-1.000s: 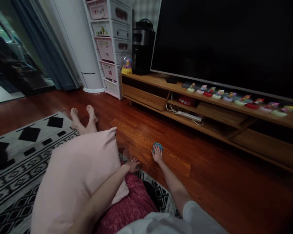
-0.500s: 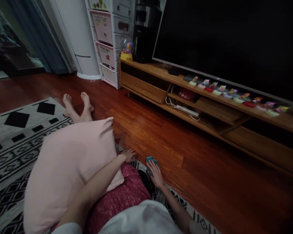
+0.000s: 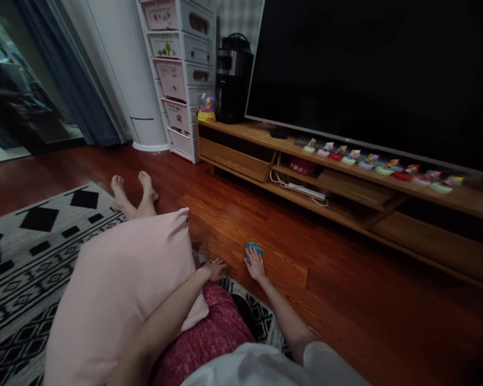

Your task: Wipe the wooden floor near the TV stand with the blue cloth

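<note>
Centrally, the right hand (image 3: 255, 265) lies with nearly straight fingers atop a blue cloth (image 3: 255, 246) on the wooden floor (image 3: 282, 238). Left of it, the left hand (image 3: 216, 269) rests loosely spread, its underside hidden, near a pink pillow (image 3: 124, 273). Figurines (image 3: 351, 157) line the far wooden stand (image 3: 233, 161).

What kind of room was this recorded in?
Most likely a home living room: a large television stands on a low wooden cabinet, and a patterned rug lies on the wood floor.
</note>
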Motion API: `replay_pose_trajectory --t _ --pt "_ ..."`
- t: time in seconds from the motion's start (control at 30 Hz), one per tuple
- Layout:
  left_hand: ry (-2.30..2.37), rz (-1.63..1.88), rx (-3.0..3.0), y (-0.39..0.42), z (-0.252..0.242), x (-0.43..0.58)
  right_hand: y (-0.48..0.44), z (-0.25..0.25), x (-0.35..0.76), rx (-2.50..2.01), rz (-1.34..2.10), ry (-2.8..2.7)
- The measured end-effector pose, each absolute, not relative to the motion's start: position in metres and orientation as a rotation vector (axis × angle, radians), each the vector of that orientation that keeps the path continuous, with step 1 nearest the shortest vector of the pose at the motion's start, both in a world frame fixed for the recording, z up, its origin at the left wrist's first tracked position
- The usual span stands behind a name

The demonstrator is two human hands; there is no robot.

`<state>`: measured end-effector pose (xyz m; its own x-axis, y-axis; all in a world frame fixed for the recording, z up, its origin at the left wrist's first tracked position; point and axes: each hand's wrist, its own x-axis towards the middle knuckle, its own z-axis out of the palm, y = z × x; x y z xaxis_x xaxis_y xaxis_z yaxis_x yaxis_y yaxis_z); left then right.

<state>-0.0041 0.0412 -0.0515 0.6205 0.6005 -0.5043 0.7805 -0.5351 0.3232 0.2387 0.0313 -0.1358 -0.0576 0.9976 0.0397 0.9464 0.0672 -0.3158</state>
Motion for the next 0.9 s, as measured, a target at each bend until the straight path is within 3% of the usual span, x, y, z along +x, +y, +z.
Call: replay_pose_trajectory --t 0.33,0.7,0.9 --pt "1.082 -0.443 2.288 0.042 -0.061 -0.002 -0.113 -0.149 0.28 -1.669 0.37 -2.356" --pt "1.105 -0.501 2.312 0.037 -0.038 -0.002 0.034 -0.144 0.287 -2.177 0.219 -1.907" --pt "1.109 -0.5 2.322 0.038 -0.038 -0.001 0.013 -0.153 0.273 -2.051 0.236 -2.041"
